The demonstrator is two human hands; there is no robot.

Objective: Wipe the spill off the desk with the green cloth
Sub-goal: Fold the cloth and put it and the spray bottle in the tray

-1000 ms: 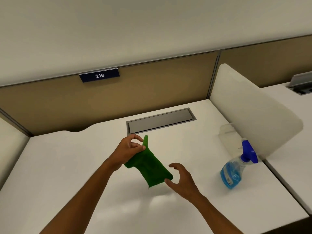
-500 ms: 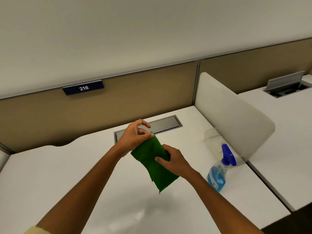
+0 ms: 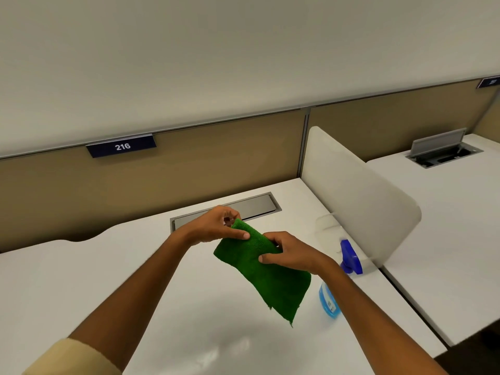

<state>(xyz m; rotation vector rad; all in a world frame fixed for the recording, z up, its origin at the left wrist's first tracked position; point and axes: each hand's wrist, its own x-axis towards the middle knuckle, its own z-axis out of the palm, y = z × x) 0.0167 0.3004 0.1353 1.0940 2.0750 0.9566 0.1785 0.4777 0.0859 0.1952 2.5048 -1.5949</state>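
The green cloth [image 3: 266,277] hangs in the air above the white desk [image 3: 81,280], held by both hands. My left hand [image 3: 213,228] pinches its upper corner between thumb and fingers. My right hand [image 3: 290,253] grips the cloth's upper right edge, thumb on top. The lower end of the cloth dangles free toward the right. A faint wet sheen, the spill [image 3: 224,350], shows on the desk below the cloth, near the front edge.
A blue spray bottle [image 3: 338,288] stands on the desk just right of my right forearm. A white divider panel [image 3: 359,196] rises along the desk's right side. A grey cable hatch [image 3: 259,207] lies flush at the back. A tan partition with sign 216 [image 3: 121,146] stands behind.
My right hand came up from below the cloth and took hold of its upper edge. Both hands now hold the cloth a little higher and closer together.
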